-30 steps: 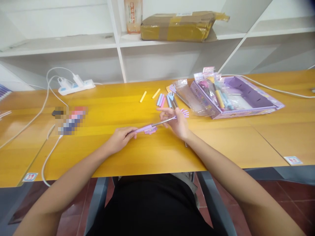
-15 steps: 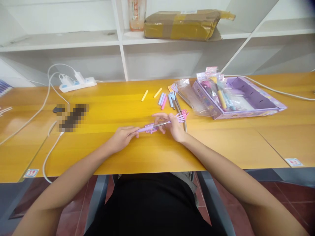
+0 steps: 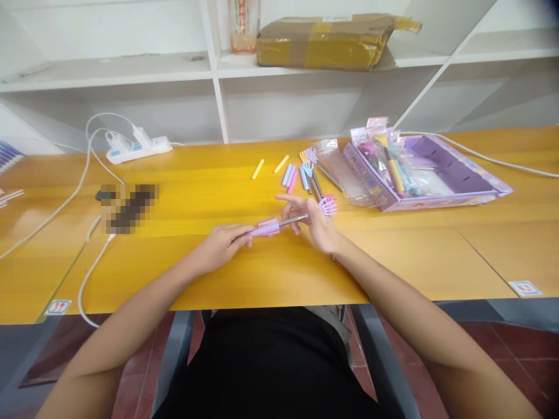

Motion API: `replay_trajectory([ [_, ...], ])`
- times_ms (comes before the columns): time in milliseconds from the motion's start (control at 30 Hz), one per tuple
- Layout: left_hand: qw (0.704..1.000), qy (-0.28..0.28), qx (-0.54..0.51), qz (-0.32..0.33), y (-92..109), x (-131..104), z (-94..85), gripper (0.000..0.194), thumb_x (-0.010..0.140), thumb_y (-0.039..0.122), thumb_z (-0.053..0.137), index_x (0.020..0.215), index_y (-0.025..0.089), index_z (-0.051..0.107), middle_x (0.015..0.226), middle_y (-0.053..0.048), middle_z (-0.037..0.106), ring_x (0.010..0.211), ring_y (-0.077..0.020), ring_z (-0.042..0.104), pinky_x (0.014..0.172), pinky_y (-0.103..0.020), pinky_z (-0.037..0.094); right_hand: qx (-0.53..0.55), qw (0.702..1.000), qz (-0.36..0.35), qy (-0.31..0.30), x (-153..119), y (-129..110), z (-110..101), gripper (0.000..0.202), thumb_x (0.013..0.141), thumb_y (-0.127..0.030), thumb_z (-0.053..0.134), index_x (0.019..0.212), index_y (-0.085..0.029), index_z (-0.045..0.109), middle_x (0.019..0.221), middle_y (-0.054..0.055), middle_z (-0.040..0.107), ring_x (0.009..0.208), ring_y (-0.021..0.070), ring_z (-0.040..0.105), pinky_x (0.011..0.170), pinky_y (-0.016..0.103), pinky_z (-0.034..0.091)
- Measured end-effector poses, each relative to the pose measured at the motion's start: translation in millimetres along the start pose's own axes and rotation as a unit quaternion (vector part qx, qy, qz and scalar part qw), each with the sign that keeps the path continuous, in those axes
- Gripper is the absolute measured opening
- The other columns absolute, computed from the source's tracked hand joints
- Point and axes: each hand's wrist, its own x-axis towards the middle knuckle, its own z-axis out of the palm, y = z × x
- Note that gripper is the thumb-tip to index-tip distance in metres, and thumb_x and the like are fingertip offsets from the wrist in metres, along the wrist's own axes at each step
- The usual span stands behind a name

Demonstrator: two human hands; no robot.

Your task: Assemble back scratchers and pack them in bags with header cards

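My left hand (image 3: 227,244) is closed round the lilac handle end of a telescopic back scratcher (image 3: 264,229). A small card or tag with pink edges sits along the handle, just past my fingers. My right hand (image 3: 321,226) pinches the same scratcher near its claw head, with some fingers stretched out; a length of metal rod shows between the hands. Beyond the right hand, the lilac claw overlaps a pink-clawed scratcher lying on the table. Farther back lie a blue-clawed scratcher (image 3: 308,169) and others with orange and lilac claws (image 3: 309,155).
Loose yellow sleeves (image 3: 258,169), blue sleeves (image 3: 287,174) and a pink sleeve (image 3: 292,182) lie behind my hands. A purple box (image 3: 445,201) with bagged scratchers stands right. At left are a power strip (image 3: 138,149) and white cables. A taped carton (image 3: 325,43) rests on the shelf.
Both hands and the back scratcher have shifted slightly to the right together. The grip of each hand looks much the same, and the things on the table lie as before.
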Motion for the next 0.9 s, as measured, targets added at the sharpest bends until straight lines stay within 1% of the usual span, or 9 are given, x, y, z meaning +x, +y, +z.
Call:
replay_trajectory([
  [67, 1.0, -0.017, 0.006, -0.023, 8.5, -0.1, -1.6, 0.03, 0.11, 0.037, 0.05, 0.13, 0.023, 0.068, 0.097, -0.001, 0.075, 0.08, -0.0167, 0.065, 0.08, -0.029, 0.049, -0.047, 0.999, 0.007, 0.007, 4.2, -11.1, -6.4, 0.08, 0.111, -0.077, 0.02, 0.145, -0.022, 0.066, 0.097, 0.005, 0.066, 0.064, 0.0158, 0.056, 0.065, 0.033, 0.049],
  [133, 0.999, -0.007, 0.026, -0.048, 14.7, -3.7, -4.1, 0.028, 0.109, 0.034, 0.047, 0.125, 0.021, 0.066, 0.093, -0.001, 0.07, 0.074, -0.0164, 0.06, 0.073, -0.029, 0.045, -0.133, 0.99, 0.018, -0.042, 4.9, -27.7, -13.7, 0.08, 0.111, -0.077, 0.021, 0.134, -0.02, 0.072, 0.096, 0.006, 0.069, 0.068, 0.0171, 0.059, 0.071, 0.034, 0.051],
  [233, 0.995, 0.016, 0.054, -0.082, 22.2, -15.9, -13.8, 0.025, 0.109, 0.033, 0.04, 0.112, 0.021, 0.061, 0.085, 0.0, 0.063, 0.071, -0.0166, 0.056, 0.068, -0.029, 0.041, -0.292, 0.935, 0.047, -0.195, -10.1, -60.3, -24.6, 0.058, 0.111, -0.069, 0.045, 0.111, -0.021, 0.08, 0.094, 0.007, 0.076, 0.075, 0.0199, 0.066, 0.075, 0.033, 0.051],
  [300, 0.991, 0.021, 0.069, -0.114, 29.1, -25.9, -23.4, 0.024, 0.109, 0.034, 0.038, 0.108, 0.022, 0.059, 0.082, 0.001, 0.06, 0.069, -0.0167, 0.054, 0.067, -0.029, 0.039, -0.371, 0.901, 0.043, -0.222, -30.8, -80.8, -27.2, 0.038, 0.109, -0.054, 0.06, 0.1, -0.023, 0.079, 0.094, 0.005, 0.077, 0.076, 0.0201, 0.068, 0.071, 0.032, 0.048],
  [400, 0.984, 0.004, 0.092, -0.151, 42.3, -39.6, -33.1, 0.025, 0.108, 0.037, 0.039, 0.106, 0.023, 0.06, 0.076, 0.003, 0.057, 0.064, -0.0166, 0.052, 0.064, -0.03, 0.036, -0.453, 0.886, -0.041, -0.088, -65.3, -97.5, -17.9, 0.022, 0.111, -0.037, 0.06, 0.103, -0.022, 0.074, 0.098, 0.006, 0.076, 0.08, 0.0205, 0.068, 0.073, 0.032, 0.048],
  [500, 0.977, -0.024, 0.135, -0.163, 53.0, -49.3, -29.6, 0.02, 0.104, 0.033, 0.043, 0.097, 0.023, 0.059, 0.073, 0.003, 0.058, 0.062, -0.0165, 0.053, 0.062, -0.031, 0.034, -0.548, 0.824, -0.136, 0.053, -89.6, -91.8, 1.4, 0.022, 0.111, -0.033, 0.061, 0.123, -0.018, 0.071, 0.114, 0.014, 0.074, 0.098, 0.027, 0.068, 0.084, 0.039, 0.049],
  [567, 0.971, -0.033, 0.188, -0.144, 56.0, -53.1, -21.9, 0.016, 0.099, 0.025, 0.044, 0.089, 0.023, 0.056, 0.073, 0.002, 0.059, 0.062, -0.0172, 0.053, 0.063, -0.032, 0.034, -0.589, 0.788, -0.171, 0.052, -97.7, -80.3, 12.6, 0.021, 0.111, -0.026, 0.06, 0.127, -0.017, 0.07, 0.117, 0.015, 0.073, 0.101, 0.0277, 0.066, 0.085, 0.04, 0.048],
  [767, 0.908, 0.028, 0.418, -0.009, 57.5, -50.4, -0.1, 0.014, 0.093, 0.016, 0.051, 0.084, 0.023, 0.059, 0.078, -0.008, 0.065, 0.079, -0.0279, 0.061, 0.071, -0.041, 0.043, -0.601, 0.769, -0.216, 0.04, -101.1, -57.5, 23.7, 0.02, 0.113, -0.014, 0.053, 0.115, -0.015, 0.073, 0.096, 0.008, 0.071, 0.086, 0.0211, 0.061, 0.077, 0.036, 0.043],
  [900, 0.907, 0.013, 0.419, -0.035, 60.0, -40.0, 12.3, 0.024, 0.104, 0.024, 0.05, 0.083, 0.024, 0.06, 0.079, -0.012, 0.067, 0.081, -0.0323, 0.065, 0.066, -0.043, 0.042, -0.615, 0.763, -0.198, 0.026, -98.0, -59.3, 29.7, 0.025, 0.113, -0.014, 0.05, 0.107, -0.02, 0.074, 0.092, 0.007, 0.069, 0.084, 0.0221, 0.058, 0.077, 0.038, 0.039],
])
